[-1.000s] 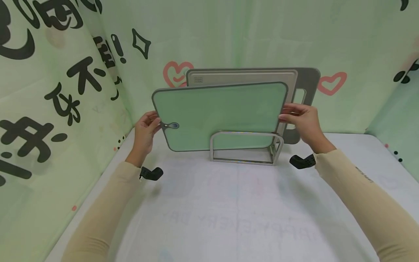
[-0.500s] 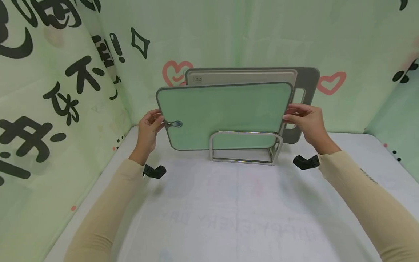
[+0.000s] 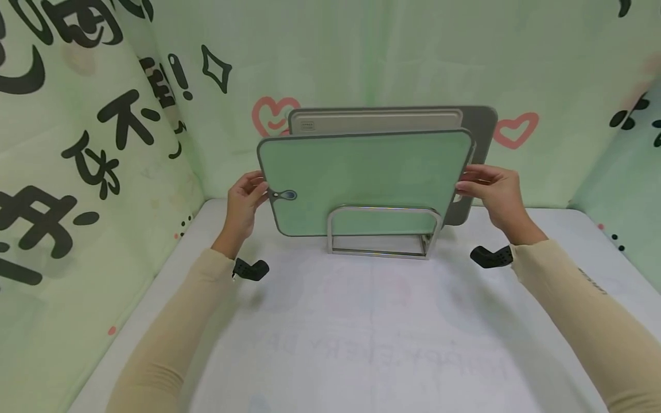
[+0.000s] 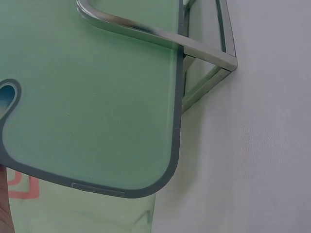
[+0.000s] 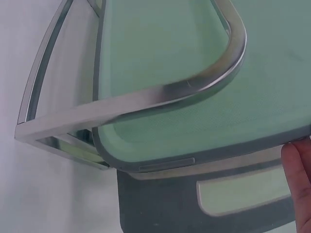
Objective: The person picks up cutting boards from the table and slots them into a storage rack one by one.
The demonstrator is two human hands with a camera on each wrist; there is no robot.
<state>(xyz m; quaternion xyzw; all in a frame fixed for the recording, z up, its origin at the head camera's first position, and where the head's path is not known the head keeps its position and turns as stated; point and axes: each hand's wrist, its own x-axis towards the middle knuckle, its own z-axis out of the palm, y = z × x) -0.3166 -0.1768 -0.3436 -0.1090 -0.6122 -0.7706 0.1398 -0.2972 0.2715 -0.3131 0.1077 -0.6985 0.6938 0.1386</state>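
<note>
A green cutting board (image 3: pixel 356 166) with a grey rim stands upright behind the front bar of a metal rack (image 3: pixel 382 209). At its left edge my left hand (image 3: pixel 244 203) pinches it beside a small blue-centred inset. My right hand (image 3: pixel 493 192) pinches the opposite edge between thumb and fingers. Behind it a second board (image 3: pixel 372 119), grey with a metallic face, stands upright, its lower part mostly covered by the green one. In the right wrist view, the green board's lower corner sits inside the rack frame (image 5: pixel 146 99), and my right fingertips (image 5: pixel 297 165) touch its rim.
A white table (image 3: pixel 361 321) spreads in front of the rack. Green printed fabric walls (image 3: pixel 413 57) close in the back and both sides. Black wrist-worn devices (image 3: pixel 251 269) sit at both cuffs.
Both hands have shifted to the right with the green cutting board, and it now covers more of the grey board's handle slot. The rack and grey board hold their place.
</note>
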